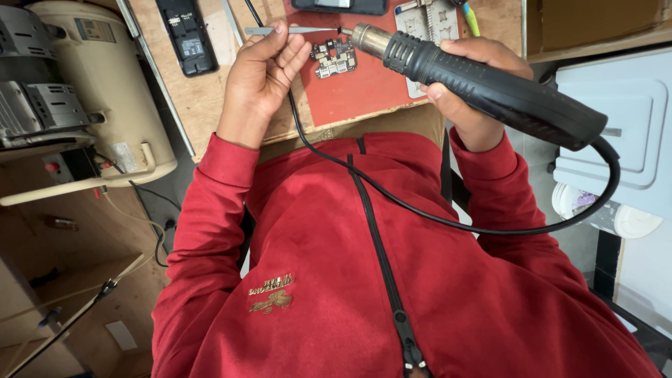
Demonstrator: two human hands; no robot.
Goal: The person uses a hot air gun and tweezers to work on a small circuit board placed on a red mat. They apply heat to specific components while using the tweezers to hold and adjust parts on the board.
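My left hand [260, 70] pinches a pair of metal tweezers [294, 30], whose tips point right toward the nozzle. My right hand [470, 87] grips the black handle of a hot air gun [483, 80]. Its metal nozzle sits just above a small dark circuit board [334, 57]. The board lies on a red mat [364, 87] on the wooden bench [199, 98]. The gun's black cable [420, 210] loops across my red zipped jacket.
A black phone shell [185, 35] lies on the bench at upper left. A metal board holder [430, 21] sits behind the gun. A cream cylindrical machine [105, 84] stands left. A white appliance [623, 119] stands right, over a plastic bottle [609, 213].
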